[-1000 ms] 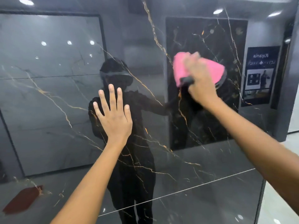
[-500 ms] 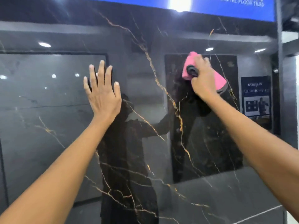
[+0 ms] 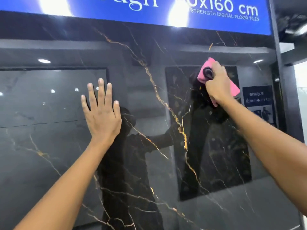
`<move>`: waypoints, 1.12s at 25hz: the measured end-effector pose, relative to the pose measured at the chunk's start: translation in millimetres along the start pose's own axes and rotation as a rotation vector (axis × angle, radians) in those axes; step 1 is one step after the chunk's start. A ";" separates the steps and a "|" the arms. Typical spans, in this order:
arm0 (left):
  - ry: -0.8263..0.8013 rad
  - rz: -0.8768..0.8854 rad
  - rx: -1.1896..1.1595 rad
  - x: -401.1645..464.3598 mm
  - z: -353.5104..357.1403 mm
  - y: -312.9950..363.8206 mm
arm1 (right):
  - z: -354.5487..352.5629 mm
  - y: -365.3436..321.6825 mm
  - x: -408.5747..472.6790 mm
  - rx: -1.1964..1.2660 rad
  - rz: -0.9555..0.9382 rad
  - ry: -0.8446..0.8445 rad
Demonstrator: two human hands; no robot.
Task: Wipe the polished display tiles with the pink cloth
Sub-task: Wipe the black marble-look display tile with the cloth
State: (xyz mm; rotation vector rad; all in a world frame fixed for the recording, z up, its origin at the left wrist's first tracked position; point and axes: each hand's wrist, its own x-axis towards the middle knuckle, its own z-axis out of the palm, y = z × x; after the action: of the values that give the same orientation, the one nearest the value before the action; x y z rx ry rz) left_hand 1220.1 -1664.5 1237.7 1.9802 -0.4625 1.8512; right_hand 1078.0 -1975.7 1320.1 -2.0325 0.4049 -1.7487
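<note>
Two hands meet a glossy black gold-veined tile [image 3: 149, 97]: left hand [image 3: 101, 113] flat, fingers straight; right hand [image 3: 216, 83] clenches a bunched, soft pink cloth [image 3: 203, 75] against it.

Dim showroom; two blown-out glare spots on blue sign [image 3: 149, 9], ceiling spotlights mirrored in glossy tile [image 3: 149, 100] below; soft blur, edges bowed.
</note>
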 end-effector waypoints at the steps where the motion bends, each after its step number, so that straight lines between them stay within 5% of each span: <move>1: 0.004 -0.005 0.007 0.1 0.7 0.1 | 7.7 -5.9 -7.9 -0.009 0.036 0.022; 2: 0.004 -0.008 0.011 1.0 0.9 0.1 | 21.9 -18.7 -29.6 -0.010 -0.051 -0.020; 5: -0.003 0.001 0.018 3.6 1.4 -0.3 | 56.2 -41.3 -117.3 -0.146 -0.844 -0.340; 7: -0.019 -0.004 0.006 4.3 -1.0 0.5 | 47.0 -34.4 -99.3 -0.297 -1.128 -0.298; 11: 0.002 0.021 -0.048 17.1 -8.9 5.0 | -5.0 -38.4 13.9 -0.113 -0.233 -0.067; 12: 0.024 0.039 -0.061 29.0 -10.5 7.6 | -0.4 -50.0 16.4 -0.122 -0.143 -0.020; 13: 0.048 0.047 -0.078 44.5 -11.7 10.3 | 12.0 -66.4 6.0 -0.159 -0.218 -0.017; 17: 0.066 0.021 -0.087 105.8 -8.7 16.2 | 53.5 -99.5 -59.6 -0.266 -1.023 -0.411; 19: 0.047 0.004 -0.027 113.8 -0.3 14.9 | 37.2 -83.8 -10.1 -0.241 -0.903 -0.273; 22: 0.060 0.020 0.017 108.7 5.9 13.2 | 7.7 -56.0 72.4 -0.096 -0.127 0.037; 23: 0.068 0.022 0.014 108.3 6.4 13.7 | 13.7 -64.2 70.8 -0.101 -0.038 0.100; 24: 0.074 0.020 0.013 108.8 6.4 14.1 | 30.2 -78.6 59.6 -0.099 -0.076 0.106; 28: 0.083 0.030 0.025 109.2 8.1 10.9 | 70.1 -131.0 -13.8 -0.066 -0.873 -0.325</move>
State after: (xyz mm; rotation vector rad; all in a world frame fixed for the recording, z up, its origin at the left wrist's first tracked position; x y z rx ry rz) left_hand 1229.8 -1675.4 1346.7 1.9136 -0.4488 1.9586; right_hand 1137.5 -1846.6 1365.2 -2.7094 -0.6315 -1.7590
